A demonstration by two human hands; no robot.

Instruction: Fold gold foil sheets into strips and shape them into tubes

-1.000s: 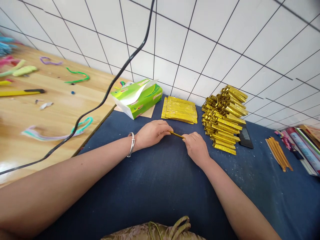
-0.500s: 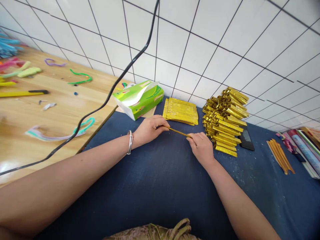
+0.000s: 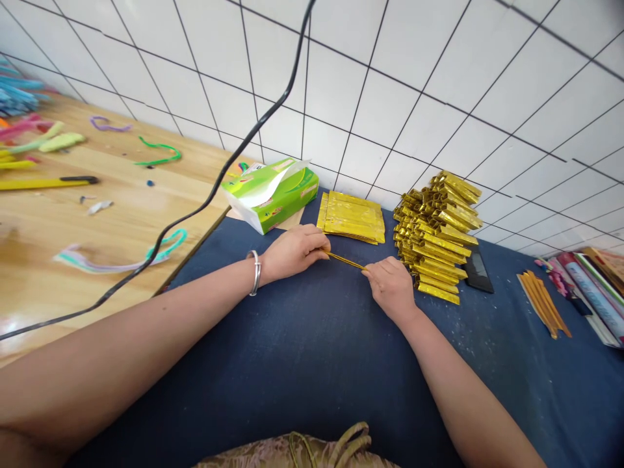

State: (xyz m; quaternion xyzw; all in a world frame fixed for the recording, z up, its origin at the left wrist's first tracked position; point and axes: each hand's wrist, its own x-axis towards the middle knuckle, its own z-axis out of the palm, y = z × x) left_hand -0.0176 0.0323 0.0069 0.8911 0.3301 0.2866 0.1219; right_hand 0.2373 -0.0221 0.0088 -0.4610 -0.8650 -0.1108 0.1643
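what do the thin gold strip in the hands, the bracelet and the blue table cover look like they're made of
The gold strip, pinched between left hand and right hand, looks like shiny metallic foil paper: it glints like the folded gold stack nearby. The bracelet seems polished silver-toned metal, given its bright highlights. The blue cover looks like matte woven cloth, perhaps denim, with no shine.

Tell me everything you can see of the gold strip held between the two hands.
The gold strip is thin, narrow and shiny, like folded foil paper. It runs nearly level, sloping slightly down toward the right hand, just above the blue cloth. The left hand pinches one end, the right hand the other; only the short middle stretch shows.
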